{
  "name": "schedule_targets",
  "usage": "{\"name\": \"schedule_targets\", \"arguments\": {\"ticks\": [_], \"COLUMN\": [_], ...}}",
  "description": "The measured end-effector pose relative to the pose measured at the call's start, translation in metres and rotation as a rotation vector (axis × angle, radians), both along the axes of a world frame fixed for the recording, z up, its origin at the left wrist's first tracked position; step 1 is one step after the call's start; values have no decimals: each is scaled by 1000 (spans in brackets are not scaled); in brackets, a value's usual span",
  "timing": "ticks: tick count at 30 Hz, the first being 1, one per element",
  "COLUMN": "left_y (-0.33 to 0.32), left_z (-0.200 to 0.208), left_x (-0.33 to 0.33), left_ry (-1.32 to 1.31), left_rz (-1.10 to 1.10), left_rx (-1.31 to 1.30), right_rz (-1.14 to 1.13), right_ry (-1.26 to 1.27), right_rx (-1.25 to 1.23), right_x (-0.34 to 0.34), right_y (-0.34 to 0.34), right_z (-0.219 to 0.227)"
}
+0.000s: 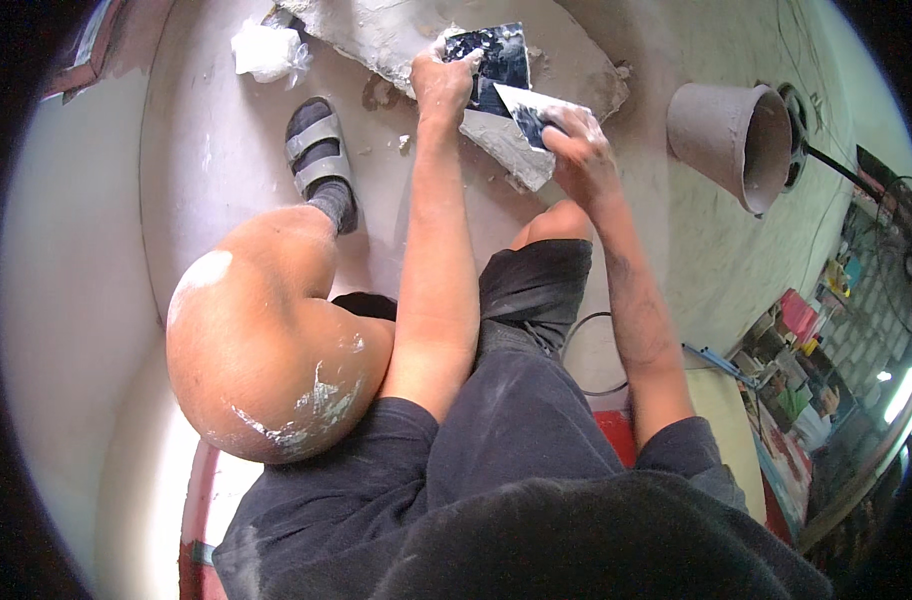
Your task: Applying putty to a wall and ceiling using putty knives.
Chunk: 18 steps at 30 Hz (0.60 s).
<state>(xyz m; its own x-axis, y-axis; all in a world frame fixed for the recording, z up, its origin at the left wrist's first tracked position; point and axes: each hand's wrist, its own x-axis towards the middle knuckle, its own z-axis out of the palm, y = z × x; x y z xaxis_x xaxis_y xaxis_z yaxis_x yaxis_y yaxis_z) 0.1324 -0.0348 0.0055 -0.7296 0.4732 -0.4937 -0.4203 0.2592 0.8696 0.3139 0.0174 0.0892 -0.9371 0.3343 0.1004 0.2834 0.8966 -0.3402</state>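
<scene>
The left hand (442, 86) was closed on the left edge of a dark plate (503, 68), with the thumb over its near face; the right hand (582, 152) pinched a blade (525, 114) at its lower right side. From the right grip, the plate lay up and to the left, and the blade's pointed corner aimed that way, its pale long edge sloping down to the right. The blade overlapped the plate's lower right corner in view; whether they touched could not be told. The left hand was the nearer to the plate, being on it.

The plate was flat, roughly square and glossy, smeared with white paste (473, 52); the blade looked thin and stiff. Beneath both grips spread a pale slab (516, 146), crusted and ragged-edged. Right of the right grip, a tapered, dusty bucket (711, 130) lay tilted, mouth rightward.
</scene>
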Motion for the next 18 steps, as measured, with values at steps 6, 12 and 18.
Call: {"name": "schedule_targets", "arguments": {"ticks": [6,12,18], "left_y": [-6,-8,-12], "left_z": [7,-3,3], "left_x": [-6,-1,-7], "left_ry": [-103,-10,260], "left_rz": [-32,-135,-145], "left_rx": [30,-130,-219], "right_rz": [45,-182,-742], "right_ry": [-20,45,129], "right_rx": [46,-151,-406], "right_x": [-39,-51,-11], "right_y": [54,102,82], "right_z": [-33,-54,-33]}}
